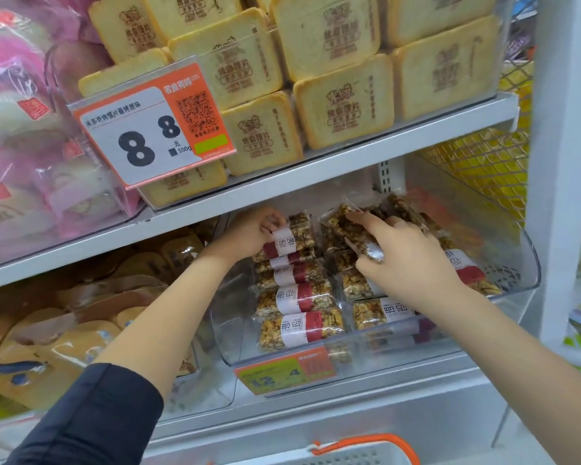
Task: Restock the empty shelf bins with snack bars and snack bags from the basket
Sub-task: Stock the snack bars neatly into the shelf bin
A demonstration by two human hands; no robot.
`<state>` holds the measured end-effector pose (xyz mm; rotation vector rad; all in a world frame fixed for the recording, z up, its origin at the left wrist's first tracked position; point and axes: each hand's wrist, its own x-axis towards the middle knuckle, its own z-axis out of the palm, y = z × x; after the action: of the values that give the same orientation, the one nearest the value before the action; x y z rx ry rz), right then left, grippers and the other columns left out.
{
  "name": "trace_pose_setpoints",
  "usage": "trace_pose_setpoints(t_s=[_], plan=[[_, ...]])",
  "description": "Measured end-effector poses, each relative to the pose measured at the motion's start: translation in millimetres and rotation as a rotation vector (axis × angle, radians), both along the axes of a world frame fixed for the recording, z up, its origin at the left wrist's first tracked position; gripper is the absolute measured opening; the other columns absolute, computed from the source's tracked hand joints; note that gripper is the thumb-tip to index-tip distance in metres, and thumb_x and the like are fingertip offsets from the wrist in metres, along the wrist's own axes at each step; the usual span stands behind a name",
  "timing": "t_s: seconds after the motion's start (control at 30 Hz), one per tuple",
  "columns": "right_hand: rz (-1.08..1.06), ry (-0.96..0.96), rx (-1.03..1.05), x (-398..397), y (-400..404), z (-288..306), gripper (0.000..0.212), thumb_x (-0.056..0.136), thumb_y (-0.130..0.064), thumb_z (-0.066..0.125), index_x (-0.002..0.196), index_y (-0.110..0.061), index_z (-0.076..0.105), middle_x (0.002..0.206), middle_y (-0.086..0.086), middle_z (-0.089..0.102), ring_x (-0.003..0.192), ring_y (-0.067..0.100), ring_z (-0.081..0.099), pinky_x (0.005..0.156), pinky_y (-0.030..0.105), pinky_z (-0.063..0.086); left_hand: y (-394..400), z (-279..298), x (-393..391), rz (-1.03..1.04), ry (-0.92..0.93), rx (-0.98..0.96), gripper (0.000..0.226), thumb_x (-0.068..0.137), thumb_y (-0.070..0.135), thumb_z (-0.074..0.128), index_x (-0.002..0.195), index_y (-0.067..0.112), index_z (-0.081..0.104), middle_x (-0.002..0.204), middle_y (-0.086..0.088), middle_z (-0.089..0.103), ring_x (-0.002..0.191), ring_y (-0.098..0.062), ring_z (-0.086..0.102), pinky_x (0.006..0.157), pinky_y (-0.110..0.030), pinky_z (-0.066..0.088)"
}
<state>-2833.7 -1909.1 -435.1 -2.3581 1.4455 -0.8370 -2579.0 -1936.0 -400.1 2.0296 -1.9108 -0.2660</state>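
- Retail shelving fills the view: a white shelf board (316,169) carries stacked toast-slice packs (342,109) above, with a clear bin (530,263) of nut snack bars mounted beneath it.
- Snack bars (296,297) lie crosswise in the bin in a front-to-back column, labels up, apparently so that each label reads from the aisle and the rows stay compact.
- Left hand (252,233) reaches to the rear of the left column; its fingers curl around the top bar (292,239), seemingly seating it square against the bars below.
- Right hand (406,260) sits over the right column, fingers curled, pinching a wrapped bar (366,246) by its sealed end; the grip probably allows it to be slid toward the back.
- Loose bars (399,206) lie tilted at the rear of the bin, not yet aligned.
- Price tag (285,370) clips to the bin front; a larger price card (148,129) hangs on the upper bin.
- Basket (366,451), white with an orange handle, shows only at the bottom edge below the bin, within reach for the next pick; its contents are hidden.
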Motion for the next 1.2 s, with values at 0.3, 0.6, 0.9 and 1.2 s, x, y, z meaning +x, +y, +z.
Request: trace_pose_setpoints(t_s=[0.3, 0.6, 0.9, 1.2], plan=[[0.014, 0.001, -0.006, 0, 0, 1, 0.063, 0.087, -0.033, 0.052, 0.143, -0.043, 0.025, 0.104, 0.004, 0.051, 0.105, 0.029, 0.05, 0.096, 0.047, 0.04, -2, 0, -1, -0.052, -0.106, -0.035, 0.021, 0.088, 0.004, 0.058, 0.102, 0.016, 0.068, 0.106, -0.002, 0.065, 0.095, -0.013, 0.058, 0.073, -0.018, 0.042], [0.026, 0.017, 0.007, 0, 0, 3, 0.063, 0.088, -0.034, 0.051, 0.144, -0.042, 0.024, 0.093, -0.002, 0.041, 0.105, 0.028, 0.05, 0.095, 0.046, 0.04, 3, -7, -2, -0.219, -0.499, 0.02, 0.055, 0.07, 0.02, 0.078, 0.113, 0.023, 0.042, 0.119, -0.003, 0.043, 0.102, -0.023, 0.051, 0.081, -0.043, 0.05], [0.04, 0.003, 0.004, -2, 0, 2, 0.063, 0.088, -0.034, 0.052, 0.144, -0.044, 0.025, 0.092, -0.003, 0.04, 0.092, 0.024, 0.047, 0.092, 0.044, 0.042, 18, 1, -12, -0.173, -0.257, 0.035, 0.026, 0.074, 0.005, 0.073, 0.095, 0.005, 0.058, 0.101, -0.003, 0.059, 0.094, -0.017, 0.052, 0.074, -0.027, 0.039], [0.064, -0.027, 0.004, -1, 1, 2, 0.065, 0.088, -0.031, 0.055, 0.145, -0.038, 0.025, 0.074, -0.011, 0.031, 0.074, 0.017, 0.037, 0.08, 0.039, 0.043, 16, -7, -4, -0.017, -0.394, 0.074, 0.028, 0.077, 0.008, 0.069, 0.09, 0.02, 0.048, 0.114, -0.005, 0.046, 0.109, -0.024, 0.046, 0.09, -0.036, 0.044]])
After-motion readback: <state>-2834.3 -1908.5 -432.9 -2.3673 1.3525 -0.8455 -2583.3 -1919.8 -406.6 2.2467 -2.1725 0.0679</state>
